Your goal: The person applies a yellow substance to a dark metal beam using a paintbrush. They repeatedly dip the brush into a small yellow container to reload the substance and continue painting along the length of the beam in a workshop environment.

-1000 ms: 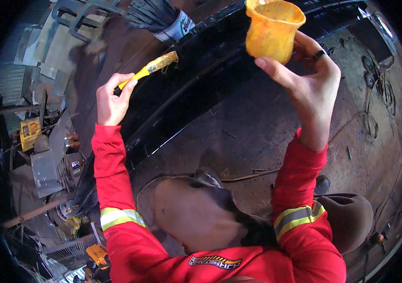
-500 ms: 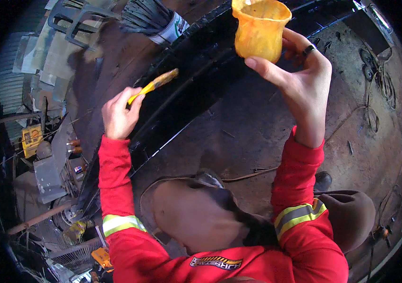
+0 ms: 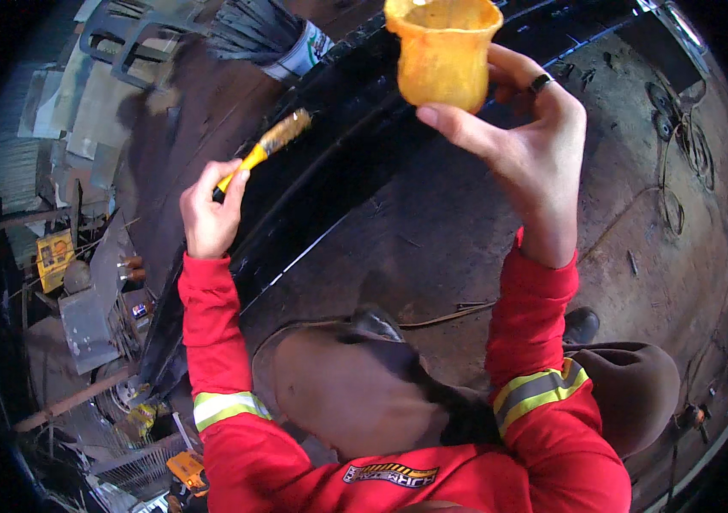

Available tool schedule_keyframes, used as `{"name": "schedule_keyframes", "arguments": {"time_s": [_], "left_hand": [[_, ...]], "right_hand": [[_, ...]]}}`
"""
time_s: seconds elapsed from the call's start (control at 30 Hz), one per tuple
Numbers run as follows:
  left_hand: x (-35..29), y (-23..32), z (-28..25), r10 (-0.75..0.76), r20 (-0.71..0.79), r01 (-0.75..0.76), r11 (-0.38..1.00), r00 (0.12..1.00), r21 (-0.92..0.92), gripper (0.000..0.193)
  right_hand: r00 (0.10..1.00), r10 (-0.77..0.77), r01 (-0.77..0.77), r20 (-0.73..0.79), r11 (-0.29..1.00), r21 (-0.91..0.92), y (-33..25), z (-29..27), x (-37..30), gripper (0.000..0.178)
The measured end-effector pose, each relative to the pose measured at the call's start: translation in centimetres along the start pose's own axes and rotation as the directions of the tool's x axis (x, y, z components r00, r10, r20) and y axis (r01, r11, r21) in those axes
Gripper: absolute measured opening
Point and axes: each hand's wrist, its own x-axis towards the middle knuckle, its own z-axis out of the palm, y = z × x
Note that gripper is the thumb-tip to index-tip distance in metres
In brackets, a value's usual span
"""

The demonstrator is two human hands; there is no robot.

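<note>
Two hands at work here, one tool apiece, and one long black beam (image 3: 317, 184) sweeping across under them as our landmark! The left hand (image 3: 210, 209), over the beam's left side, grips a single yellow-handled brush (image 3: 264, 148) by its handle, thumb pressing against the fingers, the one clump of stained bristles angled up and out over the beam; whether they touch it, I can't tell. Across to the right hand (image 3: 539, 158): it has hold of one yellow cup (image 3: 445, 67), thumb on the near side, fingers curled round behind, one dark ring (image 3: 540, 83) on a finger. That cup is upright, its wavy rim spread wide, held up in front of the beam's far stretch. Two red sleeves reach in, each with one reflective band, and two brown knees (image 3: 351, 389) sit on the near side of the beam. Beyond the beam, one white bucket (image 3: 306, 53) is packed with dark rods (image 3: 253, 30), too bunched to count. Off to the beam's left there's one yellow case (image 3: 55, 258) and, lower down, one orange tool (image 3: 187, 472). Over to the beam's right, one coil of cable (image 3: 699, 156) lies on the floor, and nearer in, one dark boot (image 3: 582, 325) pokes out by the farther-right knee.
</note>
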Motion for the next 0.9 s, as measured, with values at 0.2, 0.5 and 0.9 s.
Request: {"name": "schedule_keyframes", "arguments": {"time_s": [0.2,0.5,0.9], "left_hand": [[1.2,0.2,0.3,0.052,0.123,-0.067,0.990,0.991,0.126,0.015],[2.5,0.2,1.0,0.101,0.045,-0.104,0.992,0.994,0.070,0.015],[5.0,1.1,1.6,0.024,0.020,-0.023,0.998,1.000,-0.058,0.018]], "right_hand": [[0.998,-0.017,0.016,-0.060,1.000,-0.007,0.6,0.4,-0.2,0.063],[0.992,-0.067,0.063,-0.109,0.997,-0.034,0.9,-0.5,0.2,0.064],[0.995,-0.028,0.024,-0.098,0.999,-0.037,0.3,-0.9,0.3,0.062]]}}
